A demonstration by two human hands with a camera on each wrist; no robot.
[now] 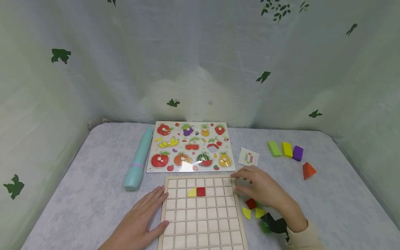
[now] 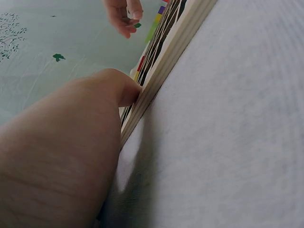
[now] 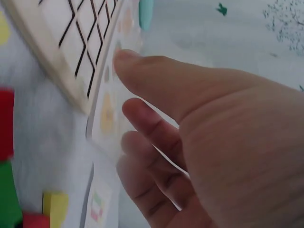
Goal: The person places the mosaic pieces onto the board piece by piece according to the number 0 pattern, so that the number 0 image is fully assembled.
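Note:
A wooden grid board (image 1: 206, 211) lies in front of me. In its second row sit a yellow quarter-circle piece (image 1: 191, 192) and a red square piece (image 1: 201, 191), side by side. My left hand (image 1: 140, 218) rests against the board's left edge with fingers extended, the thumb lower down. Over the board's upper right corner is my right hand (image 1: 260, 185), its fingers loosely bent. The right wrist view shows thumb and fingers (image 3: 152, 118) apart, holding nothing. Below that hand lie a loose red piece (image 1: 251, 203), yellow quarter-circles (image 1: 246, 213) and a partly hidden green piece (image 1: 265, 227).
Behind the board lies a fruit knob puzzle (image 1: 190, 146), with a teal tapered object (image 1: 139, 159) to its left. A small pattern card (image 1: 248, 157) is at its right. Farther right are green (image 1: 274, 149), yellow (image 1: 287, 150) and purple blocks (image 1: 298, 153) and an orange triangular block (image 1: 308, 171).

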